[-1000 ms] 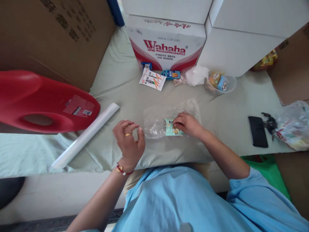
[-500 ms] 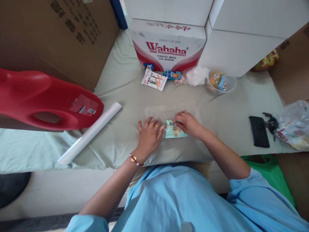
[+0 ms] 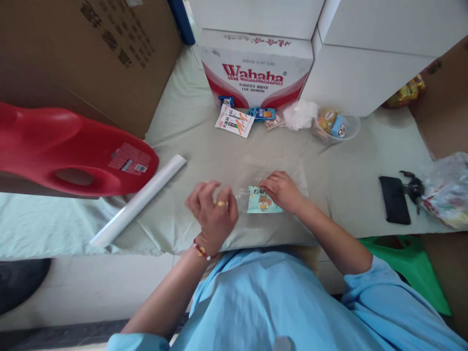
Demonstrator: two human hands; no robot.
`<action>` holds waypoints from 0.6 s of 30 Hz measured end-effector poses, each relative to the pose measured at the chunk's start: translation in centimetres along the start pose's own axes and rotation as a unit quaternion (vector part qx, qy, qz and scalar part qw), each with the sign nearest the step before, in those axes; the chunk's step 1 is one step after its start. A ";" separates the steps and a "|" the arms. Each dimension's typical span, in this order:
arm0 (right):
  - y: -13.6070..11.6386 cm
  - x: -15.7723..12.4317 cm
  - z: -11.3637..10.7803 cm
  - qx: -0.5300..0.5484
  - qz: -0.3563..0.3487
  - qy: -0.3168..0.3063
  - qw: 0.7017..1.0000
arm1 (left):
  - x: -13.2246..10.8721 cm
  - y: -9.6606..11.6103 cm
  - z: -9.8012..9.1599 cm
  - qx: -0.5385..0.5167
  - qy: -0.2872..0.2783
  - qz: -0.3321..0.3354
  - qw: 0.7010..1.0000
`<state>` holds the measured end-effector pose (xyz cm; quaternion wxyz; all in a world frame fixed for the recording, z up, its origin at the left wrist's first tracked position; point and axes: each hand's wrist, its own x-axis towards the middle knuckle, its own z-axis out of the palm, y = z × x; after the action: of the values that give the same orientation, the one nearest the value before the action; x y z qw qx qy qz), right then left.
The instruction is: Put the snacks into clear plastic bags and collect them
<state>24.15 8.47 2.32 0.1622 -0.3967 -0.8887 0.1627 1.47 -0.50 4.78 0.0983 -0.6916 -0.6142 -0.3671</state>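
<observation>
A small mint-green packet (image 3: 261, 202) with a cartoon animal lies on the cloth-covered table, among clear plastic film (image 3: 298, 170). My right hand (image 3: 281, 190) rests on the packet's upper right part with its fingers bent together; whether it pinches the packet or the film is hidden. Off to the left, my left hand (image 3: 213, 209) is raised above the cloth, fingers curled but apart, slightly blurred, with nothing seen in it. It does not touch the packet.
A white roll (image 3: 139, 201) and a red jug (image 3: 80, 151) are at the left. Snack packets (image 3: 235, 121), a clear bowl (image 3: 351, 127) and a Wahaha box (image 3: 256, 73) stand behind. A black phone (image 3: 395, 200), keys (image 3: 415, 187) and a plastic bag (image 3: 448, 190) lie right.
My left hand has lifted off the film and moved left, its fingers curling. My right hand has shifted slightly left, and more of the green packet shows.
</observation>
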 end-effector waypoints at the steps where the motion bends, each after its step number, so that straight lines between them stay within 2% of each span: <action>1: -0.1 0.0 0.0 -0.010 -0.004 0.002 1.000 | -0.4 0.9 -0.5 -0.007 0.009 0.069 0.998; 3: -0.3 0.1 0.0 -0.021 -0.010 0.006 1.000 | -1.2 2.4 -0.7 -0.043 -0.034 0.198 0.979; 4: -0.3 0.1 0.0 -0.021 -0.013 0.009 1.000 | -1.5 3.0 -0.4 -0.056 -0.074 0.229 0.969; 5: -0.3 0.1 0.0 -0.015 -0.013 0.011 1.000 | -1.6 3.3 0.2 -0.062 -0.116 0.235 0.963; 7: -0.1 0.0 0.1 0.014 -0.007 0.015 1.000 | -1.7 3.3 1.7 -0.059 -0.182 0.199 0.961; 9: 0.2 -0.2 0.1 0.064 0.008 0.020 0.998 | -1.5 2.8 3.1 -0.054 -0.218 0.164 0.961; 12: 1.1 -0.6 -0.1 0.155 0.035 0.007 0.987 | -1.4 2.3 4.1 -0.058 -0.244 0.167 0.954; 14: 2.2 -0.3 -0.7 0.178 0.059 -0.004 0.982 | -1.4 2.3 4.3 -0.060 -0.252 0.174 0.950; 18: 5.1 2.0 -2.1 0.072 0.109 0.035 0.991 | -1.5 2.8 4.2 -0.056 -0.263 0.174 0.947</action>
<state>27.04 13.54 2.41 0.2030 -0.4841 -0.8197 0.2293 5.71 0.15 1.77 -0.0430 -0.8640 -0.4670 -0.1833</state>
